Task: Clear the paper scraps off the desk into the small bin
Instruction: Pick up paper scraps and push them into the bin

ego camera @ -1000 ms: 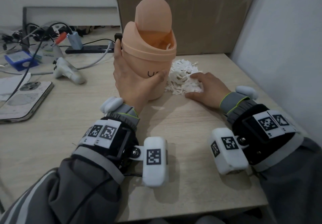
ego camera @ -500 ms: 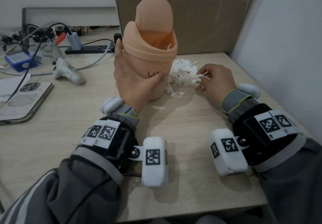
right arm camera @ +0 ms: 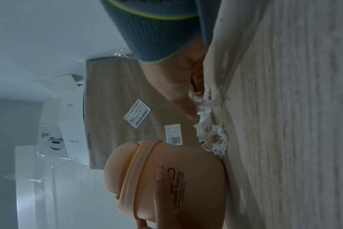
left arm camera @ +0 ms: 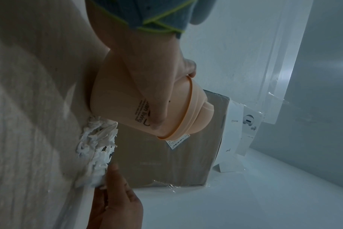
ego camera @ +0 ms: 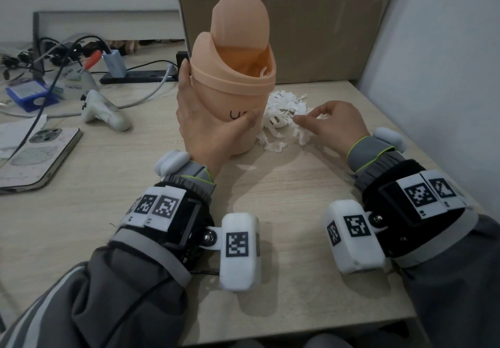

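Observation:
A peach swing-lid bin [ego camera: 235, 82] stands upright on the desk, its lid tipped open with a few white strips inside. My left hand [ego camera: 205, 128] wraps around its body, thumb on the printed front. In the left wrist view the same left hand [left arm camera: 157, 74] grips the bin [left arm camera: 123, 102]. To the right of the bin lies a pile of white paper scraps [ego camera: 284, 109]. My right hand [ego camera: 330, 123] is curled over the pile's near side and pinches a clump. The right wrist view shows its fingers [right arm camera: 178, 93] in the scraps [right arm camera: 211, 136], next to the bin [right arm camera: 186, 182].
A big cardboard box [ego camera: 311, 23] stands right behind the bin and a wall [ego camera: 446, 77] closes the right side. Left of the bin lie a phone [ego camera: 35, 158], a white controller [ego camera: 105, 112], a power strip [ego camera: 135, 77] with cables and a blue box [ego camera: 29, 94].
My right hand lay flat on the scraps, then curled up and drew a clump out of the pile toward me. The left hand has stayed on the bin.

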The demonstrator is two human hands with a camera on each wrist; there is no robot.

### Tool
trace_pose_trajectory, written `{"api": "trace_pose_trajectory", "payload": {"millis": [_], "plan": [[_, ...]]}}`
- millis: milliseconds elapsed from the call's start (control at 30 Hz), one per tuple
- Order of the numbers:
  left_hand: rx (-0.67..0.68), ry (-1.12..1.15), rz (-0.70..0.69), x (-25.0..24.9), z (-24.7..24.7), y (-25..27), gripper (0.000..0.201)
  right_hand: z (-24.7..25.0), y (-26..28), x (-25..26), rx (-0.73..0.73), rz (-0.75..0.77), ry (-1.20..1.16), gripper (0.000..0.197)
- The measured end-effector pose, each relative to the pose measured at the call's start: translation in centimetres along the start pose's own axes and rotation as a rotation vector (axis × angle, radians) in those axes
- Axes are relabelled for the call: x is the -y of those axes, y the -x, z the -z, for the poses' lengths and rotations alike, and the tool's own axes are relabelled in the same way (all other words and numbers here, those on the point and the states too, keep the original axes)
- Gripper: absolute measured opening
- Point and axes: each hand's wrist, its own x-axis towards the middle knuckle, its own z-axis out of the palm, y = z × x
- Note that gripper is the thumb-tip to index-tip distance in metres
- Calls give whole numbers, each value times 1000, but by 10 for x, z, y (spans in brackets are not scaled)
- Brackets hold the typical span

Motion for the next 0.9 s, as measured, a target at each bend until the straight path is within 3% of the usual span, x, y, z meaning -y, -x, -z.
{"api": "trace_pose_trajectory", "payload": {"millis": [200, 467, 567, 733, 900], "plan": [[-1, 1, -9, 0, 0, -1, 135, 1, -4, -6, -85, 79, 49, 21], [25, -21, -56, 1, 0, 0, 135, 5, -3, 7, -147, 205, -214, 10], [43, -34, -91, 1, 1, 0, 134, 12, 3, 15, -161, 243, -367, 14], [84, -43, -151, -3, 1, 2, 133, 19, 8, 28, -267, 392, -332, 28], [124, -76, -233, -2, -1, 2, 130, 20, 12, 34, -231, 482, -310, 46]]}}
